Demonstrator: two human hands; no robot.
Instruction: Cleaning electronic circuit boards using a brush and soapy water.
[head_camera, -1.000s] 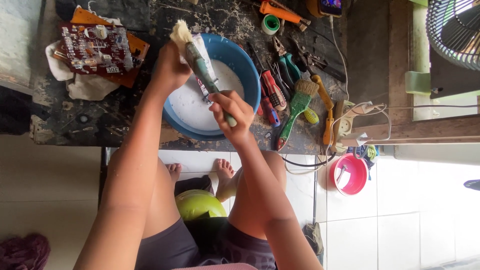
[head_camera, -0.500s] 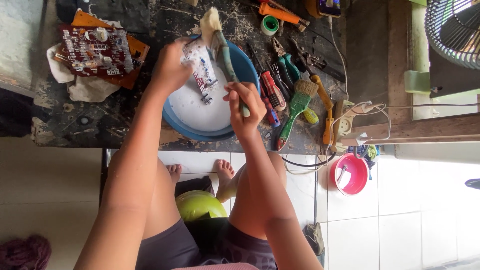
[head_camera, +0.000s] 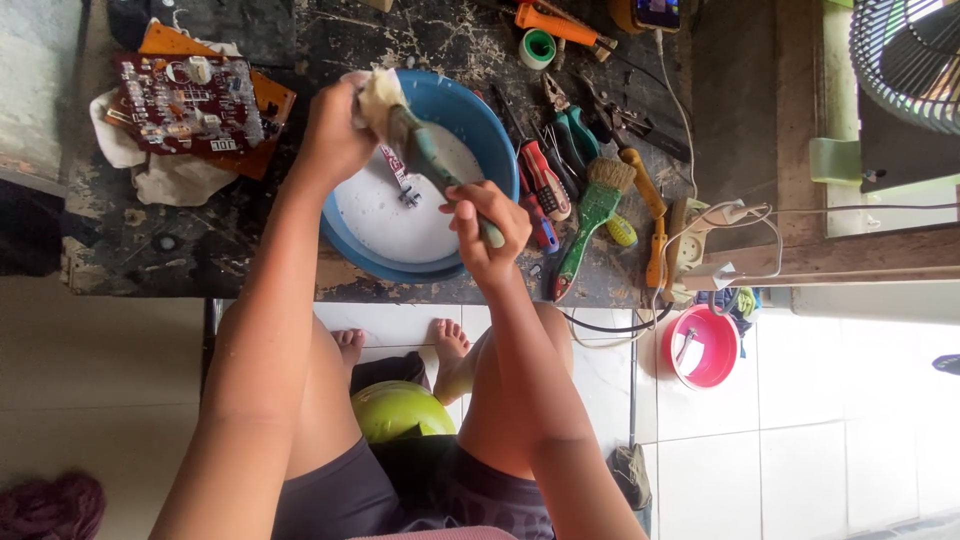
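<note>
Brushing over the blue basin (head_camera: 490, 130)

Right hand (head_camera: 490, 225) grips the paintbrush (head_camera: 425, 155); left hand (head_camera: 335, 135), closed, pinches its bristles above the basin.

My dark, scuffed, paint-flecked surface (head_camera: 250, 250) carries a round blue plastic basin (head_camera: 478, 110), a red circuit board (head_camera: 185, 100) on a white rag (head_camera: 170, 180), a green-handled paintbrush (head_camera: 592, 215), red-handled screwdrivers (head_camera: 540, 180), green-gripped pliers (head_camera: 572, 130) and a green tape roll (head_camera: 538, 48).
</note>
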